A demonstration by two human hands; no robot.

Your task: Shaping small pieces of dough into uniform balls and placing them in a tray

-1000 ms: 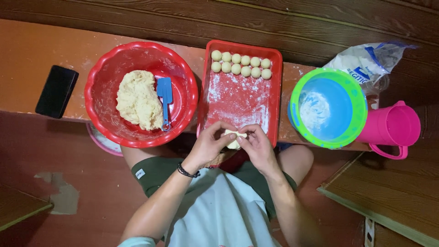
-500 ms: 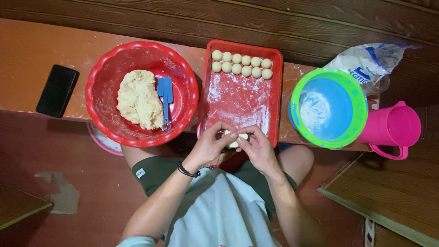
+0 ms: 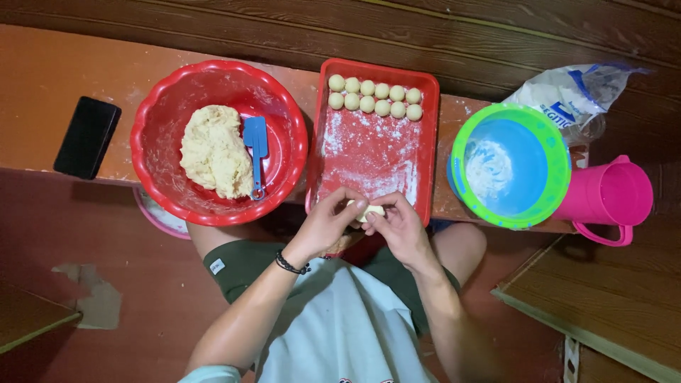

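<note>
Your left hand [image 3: 328, 223] and right hand [image 3: 399, 225] both pinch a dough piece [image 3: 369, 211] | over red tray [image 3: 425, 142] edge | dough balls [image 3: 374, 98] at far end | red bowl [image 3: 159, 113] left

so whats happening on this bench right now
A seated person holds a small pale piece of dough between the left hand and right hand, just over the near edge of a red rectangular floured tray. Ten small round dough balls sit in two rows at the tray's far end. To the left, a red round plastic bowl holds a large lump of dough and a blue scraper.
</note>
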